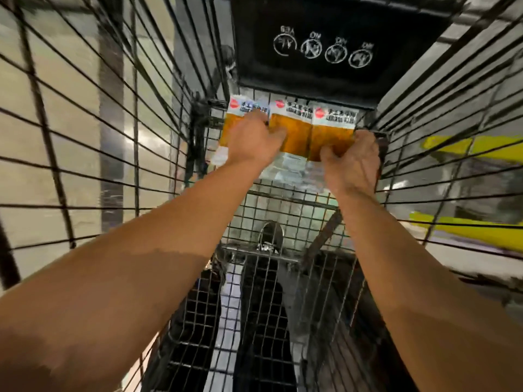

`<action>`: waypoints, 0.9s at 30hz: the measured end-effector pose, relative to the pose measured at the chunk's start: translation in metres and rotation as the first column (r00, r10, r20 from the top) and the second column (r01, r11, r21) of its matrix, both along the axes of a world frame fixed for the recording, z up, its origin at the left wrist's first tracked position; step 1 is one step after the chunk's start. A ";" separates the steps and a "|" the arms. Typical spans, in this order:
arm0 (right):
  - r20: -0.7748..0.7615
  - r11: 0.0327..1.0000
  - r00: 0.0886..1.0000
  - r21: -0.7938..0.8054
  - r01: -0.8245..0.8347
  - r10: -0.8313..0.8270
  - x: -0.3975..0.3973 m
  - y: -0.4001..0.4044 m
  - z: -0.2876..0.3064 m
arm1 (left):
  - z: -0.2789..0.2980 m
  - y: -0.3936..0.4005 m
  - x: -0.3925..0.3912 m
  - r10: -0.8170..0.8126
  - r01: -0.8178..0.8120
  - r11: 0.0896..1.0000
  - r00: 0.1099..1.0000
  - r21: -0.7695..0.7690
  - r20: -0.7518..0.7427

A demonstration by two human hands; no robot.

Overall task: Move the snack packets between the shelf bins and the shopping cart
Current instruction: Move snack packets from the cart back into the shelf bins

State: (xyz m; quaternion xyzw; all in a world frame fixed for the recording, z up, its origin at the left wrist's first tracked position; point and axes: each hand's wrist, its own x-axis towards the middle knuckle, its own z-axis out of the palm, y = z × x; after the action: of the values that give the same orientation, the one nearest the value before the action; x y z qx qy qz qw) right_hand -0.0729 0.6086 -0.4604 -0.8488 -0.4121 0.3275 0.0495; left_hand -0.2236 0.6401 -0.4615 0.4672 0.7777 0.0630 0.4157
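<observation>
Wire walls of the cart [158, 154] are closing in on both sides. Three packets [300, 131] are lying in a row at its far end; the left hand [254, 142] and right hand [353, 162] are each gripping one. Pale floor tiles are showing through the mesh.

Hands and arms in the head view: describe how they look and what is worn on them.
Both arms are bare from as far up as the picture shows to the wrist; no sleeve shows. The left hand and right hand wear no gloves. No watch, band or ring is visible on either, though the fingers are partly hidden. No markings can be made out.
</observation>
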 end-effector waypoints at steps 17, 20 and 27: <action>-0.271 0.981 0.944 -0.102 0.165 -0.187 0.000 0.003 0.005 | -0.004 -0.004 0.010 0.103 -0.082 0.992 0.968 -0.099 0.228; -0.329 0.977 0.921 -0.104 0.186 -0.210 0.001 -0.004 0.012 | 0.001 -0.010 0.011 0.111 -0.094 0.992 0.965 -0.082 0.239; -0.416 0.955 0.868 -0.009 0.295 -0.272 0.006 -0.039 0.042 | 0.038 -0.049 -0.003 0.197 -0.193 0.980 0.933 -0.044 0.301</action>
State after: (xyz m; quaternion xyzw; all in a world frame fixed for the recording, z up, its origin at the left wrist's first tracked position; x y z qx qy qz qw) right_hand -0.0674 0.5699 -0.4188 -0.8099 -0.2718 0.4772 0.2061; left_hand -0.2264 0.5910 -0.4235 0.3698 0.7474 0.1697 0.5252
